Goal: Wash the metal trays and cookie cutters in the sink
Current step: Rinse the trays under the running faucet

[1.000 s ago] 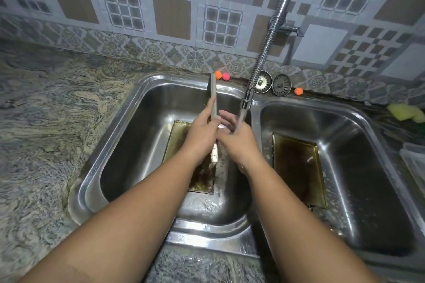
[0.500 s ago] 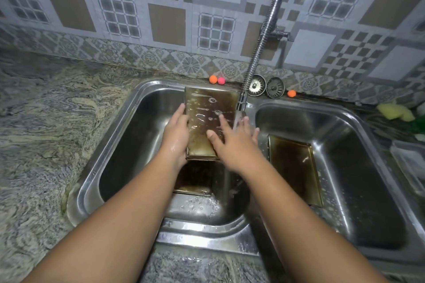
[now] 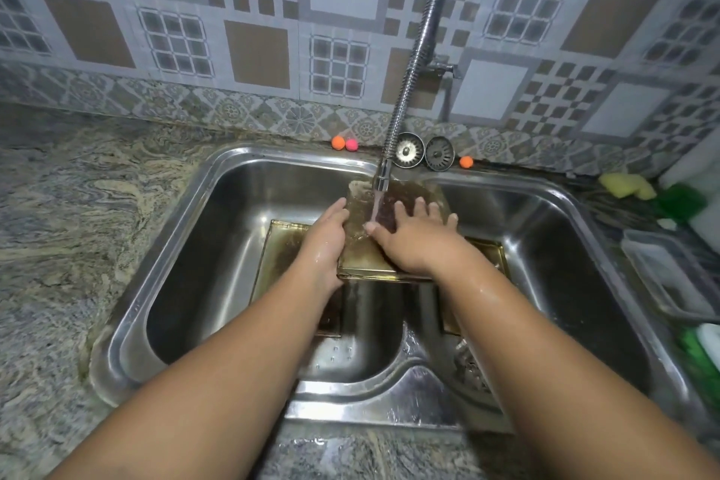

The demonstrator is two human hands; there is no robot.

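A stained metal tray (image 3: pixel 360 249) is held flat-side up over the divider of the double sink (image 3: pixel 163 245), under water running from the faucet (image 3: pixel 382 177). My left hand (image 3: pixel 325 242) grips the tray's left edge. My right hand (image 3: pixel 413 238) lies flat on its surface with fingers spread. A second tray (image 3: pixel 278 249) rests in the left basin beneath my left arm. A third tray (image 3: pixel 491 249) lies in the right basin, mostly hidden by my right arm.
Two sink strainers (image 3: pixel 424 150) and small orange and pink balls (image 3: pixel 345 143) sit on the back ledge. A yellow sponge (image 3: pixel 625 185), a green scrubber and a clear plastic container (image 3: pixel 666 273) are at the right. Granite counter (image 3: pixel 78 226) lies at the left.
The tray went from edge-on to flat-facing, then shifted right under the water stream. My right hand spread flat on its surface; my left hand stayed on the left edge.
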